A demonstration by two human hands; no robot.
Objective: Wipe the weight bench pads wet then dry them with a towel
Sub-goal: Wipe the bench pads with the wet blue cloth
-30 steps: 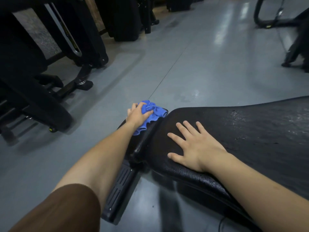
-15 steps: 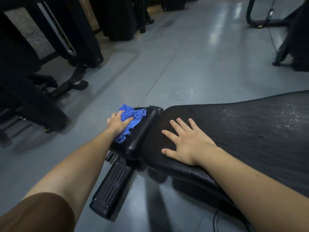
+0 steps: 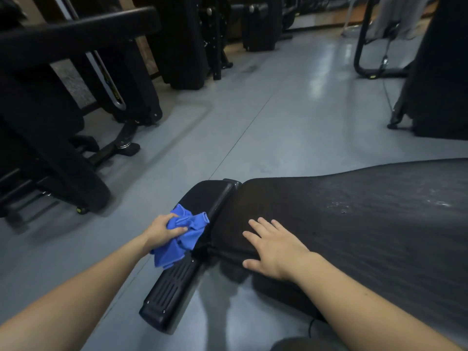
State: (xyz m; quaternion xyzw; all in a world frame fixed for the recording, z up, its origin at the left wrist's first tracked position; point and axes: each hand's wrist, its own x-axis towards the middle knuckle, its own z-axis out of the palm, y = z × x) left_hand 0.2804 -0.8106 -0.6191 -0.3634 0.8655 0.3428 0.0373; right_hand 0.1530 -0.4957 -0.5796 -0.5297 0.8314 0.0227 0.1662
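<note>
My left hand (image 3: 162, 230) grips a crumpled blue cloth (image 3: 181, 239) and holds it against the near end of the small black seat pad (image 3: 205, 196). To its right stretches the long black bench pad (image 3: 354, 219), with wet spots glinting on its far right part. My right hand (image 3: 272, 245) rests flat on the left end of that long pad, fingers spread.
A ribbed black foot plate (image 3: 169, 295) of the bench sticks out toward me below the cloth. Black gym machines (image 3: 76, 97) crowd the left side and another frame (image 3: 430, 72) stands at the right. Grey floor (image 3: 278, 122) runs between them.
My left hand has dragged the blue cloth along the small pad from its far end to its near end. My right hand has stayed flat on the long pad.
</note>
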